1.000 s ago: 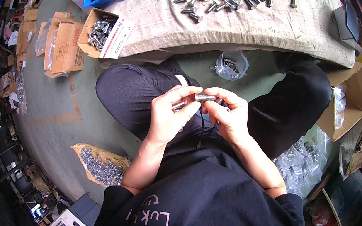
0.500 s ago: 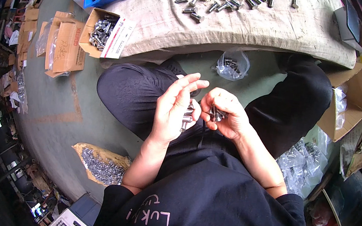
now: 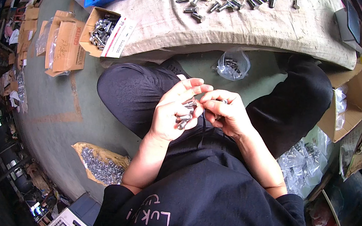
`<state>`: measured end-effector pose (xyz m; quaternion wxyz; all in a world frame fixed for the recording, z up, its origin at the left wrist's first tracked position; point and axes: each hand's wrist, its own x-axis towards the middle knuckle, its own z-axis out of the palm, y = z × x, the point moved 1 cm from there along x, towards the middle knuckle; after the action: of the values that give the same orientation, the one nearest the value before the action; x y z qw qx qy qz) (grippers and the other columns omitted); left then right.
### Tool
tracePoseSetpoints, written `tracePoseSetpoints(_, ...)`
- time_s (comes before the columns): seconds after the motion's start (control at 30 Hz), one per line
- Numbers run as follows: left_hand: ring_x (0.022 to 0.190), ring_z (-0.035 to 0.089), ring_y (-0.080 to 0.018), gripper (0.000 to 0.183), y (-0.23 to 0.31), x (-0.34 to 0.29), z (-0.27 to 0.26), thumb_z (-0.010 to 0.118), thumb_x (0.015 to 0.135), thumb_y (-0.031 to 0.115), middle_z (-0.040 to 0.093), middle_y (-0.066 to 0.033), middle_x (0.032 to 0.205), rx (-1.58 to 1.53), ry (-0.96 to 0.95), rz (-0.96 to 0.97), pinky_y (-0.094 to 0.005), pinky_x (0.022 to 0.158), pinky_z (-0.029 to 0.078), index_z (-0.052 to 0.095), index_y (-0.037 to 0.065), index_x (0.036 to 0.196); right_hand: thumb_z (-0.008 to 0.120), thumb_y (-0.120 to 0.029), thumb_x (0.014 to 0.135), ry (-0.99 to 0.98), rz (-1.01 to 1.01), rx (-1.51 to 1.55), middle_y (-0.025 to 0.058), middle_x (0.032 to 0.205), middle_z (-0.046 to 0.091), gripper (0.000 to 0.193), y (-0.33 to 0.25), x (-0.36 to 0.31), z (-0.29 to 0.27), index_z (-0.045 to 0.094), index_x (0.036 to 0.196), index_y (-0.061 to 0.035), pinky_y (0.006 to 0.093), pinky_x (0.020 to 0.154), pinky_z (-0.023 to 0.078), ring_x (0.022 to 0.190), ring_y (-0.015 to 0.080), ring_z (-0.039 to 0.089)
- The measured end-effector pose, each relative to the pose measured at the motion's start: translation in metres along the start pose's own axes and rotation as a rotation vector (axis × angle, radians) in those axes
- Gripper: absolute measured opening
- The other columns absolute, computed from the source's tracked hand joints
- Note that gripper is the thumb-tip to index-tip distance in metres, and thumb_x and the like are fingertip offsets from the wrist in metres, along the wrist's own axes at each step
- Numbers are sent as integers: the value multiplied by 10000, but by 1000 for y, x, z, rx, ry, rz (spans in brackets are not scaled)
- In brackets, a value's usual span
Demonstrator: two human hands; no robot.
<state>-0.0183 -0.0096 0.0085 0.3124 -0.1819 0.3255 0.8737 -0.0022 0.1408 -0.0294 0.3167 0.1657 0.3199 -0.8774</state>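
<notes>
My left hand (image 3: 167,115) held a cluster of steel pins (image 3: 183,119) against its palm, the index and middle fingers stretched out above them and the rest loosely curled. My right hand (image 3: 231,115) was narrowed around a few smaller-looking metal pieces (image 3: 218,117), mostly hidden by my fingers, its fingertips close beside the left-hand pins; I couldn't tell whether they touched. I took the step in hand to be working pieces between my two hands, over my lap. The next move, I judged, called for a light fingertip pinch while the left palm kept its cluster from spilling. Beyond my knees, loose pins (image 3: 228,5) lay on the cloth-covered worktop (image 3: 273,34).
</notes>
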Motion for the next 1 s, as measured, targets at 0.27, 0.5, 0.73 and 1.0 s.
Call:
tracePoseSetpoints(0.27,598,503,-104,382,-2,1,-4,416,780,52,513,-155,1075,37,85,-14,-164,381,365,374,-4,1156,611,-59,764,63,-87,-164,59,702,589,66,-1,-2,1,618,801,-4,172,374,278,454,67,442)
tracePoseSetpoints(0.5,560,506,-59,362,-8,2,-3,372,926,300,568,-101,978,389,254,77,-158,380,365,431,14,1140,697,-65,682,35,-451,-814,34,742,568,188,-5,-7,12,655,862,-33,237,662,403,742,110,503)
tracePoseSetpoints(0.73,527,500,-81,461,-19,4,-10,314,935,391,597,-83,823,1053,153,412,-183,411,378,509,-3,1077,676,-99,660,42,-438,-894,43,716,570,222,-1,-5,15,661,880,-69,255,649,430,707,134,536)
tracePoseSetpoints(1.0,576,453,-16,315,-14,-4,-6,476,901,227,521,0,740,677,125,140,-147,439,344,521,-4,1110,564,-88,775,67,-113,37,86,741,609,201,-7,-2,-1,611,926,36,195,358,333,440,92,464)
